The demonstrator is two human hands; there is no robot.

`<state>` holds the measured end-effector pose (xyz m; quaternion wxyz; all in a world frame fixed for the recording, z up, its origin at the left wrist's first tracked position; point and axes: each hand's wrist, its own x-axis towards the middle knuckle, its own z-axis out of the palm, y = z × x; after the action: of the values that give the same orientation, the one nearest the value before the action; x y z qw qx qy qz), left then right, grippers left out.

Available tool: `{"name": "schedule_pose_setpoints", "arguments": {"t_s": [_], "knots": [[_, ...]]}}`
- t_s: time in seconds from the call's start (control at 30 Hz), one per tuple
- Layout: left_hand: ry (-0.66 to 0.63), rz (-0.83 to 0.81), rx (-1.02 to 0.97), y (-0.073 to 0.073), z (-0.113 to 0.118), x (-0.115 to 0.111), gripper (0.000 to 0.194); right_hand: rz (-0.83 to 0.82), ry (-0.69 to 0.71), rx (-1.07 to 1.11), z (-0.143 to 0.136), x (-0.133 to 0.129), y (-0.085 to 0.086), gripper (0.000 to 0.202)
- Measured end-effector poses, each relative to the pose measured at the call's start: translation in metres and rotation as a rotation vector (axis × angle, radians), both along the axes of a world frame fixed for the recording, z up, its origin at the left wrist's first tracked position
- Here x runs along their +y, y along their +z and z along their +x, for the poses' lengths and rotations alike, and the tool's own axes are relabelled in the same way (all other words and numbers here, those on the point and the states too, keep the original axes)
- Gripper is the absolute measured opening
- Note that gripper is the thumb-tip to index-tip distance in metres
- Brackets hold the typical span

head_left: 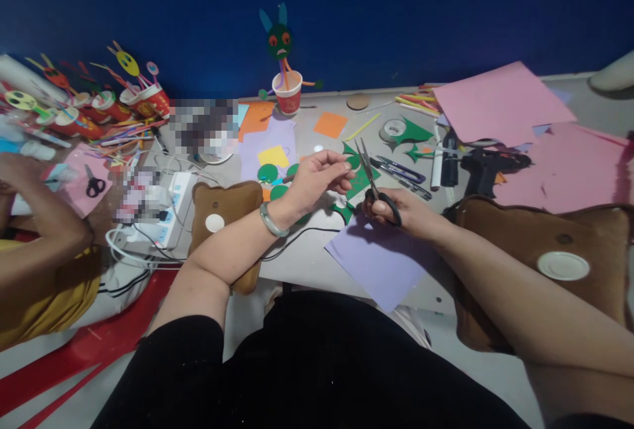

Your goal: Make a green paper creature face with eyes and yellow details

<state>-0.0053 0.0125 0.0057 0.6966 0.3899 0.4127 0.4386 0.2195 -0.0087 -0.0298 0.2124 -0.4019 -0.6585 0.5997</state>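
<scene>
My right hand (391, 212) grips a pair of black-handled scissors (371, 181), blades pointing up and slightly apart. To its left, my left hand (319, 178) has its fingers curled in a pinch; whether a small piece is between them I cannot make out. Behind and below the hands lie green paper scraps (365, 181). Several green paper circles (268, 173) rest left of my left hand, partly covered by it. Under my right hand a purple paper sheet (384, 264) overhangs the table's front edge.
A paper-cup figure (287, 94) stands at the back. Craft knives (403, 175), tape (393, 129), a glue gun (488, 164) and pink sheets (505, 102) lie right. Brown cushions (510, 237) flank me. Leftward are a power strip (173, 211), cables and another person's arm (44, 211).
</scene>
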Motion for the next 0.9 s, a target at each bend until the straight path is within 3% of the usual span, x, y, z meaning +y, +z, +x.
{"name": "schedule_pose_setpoints", "arguments": {"t_s": [0.3,0.9], "knots": [[-0.044,0.003,-0.019,0.0043,0.0006,-0.0031,0.020,-0.012,0.018,-0.014,-0.0040,-0.0011,0.0057,0.077],[-0.044,-0.013,-0.016,0.0057,0.0033,-0.0061,0.028,0.015,0.024,-0.045,-0.0029,0.0006,-0.0007,0.078]]}}
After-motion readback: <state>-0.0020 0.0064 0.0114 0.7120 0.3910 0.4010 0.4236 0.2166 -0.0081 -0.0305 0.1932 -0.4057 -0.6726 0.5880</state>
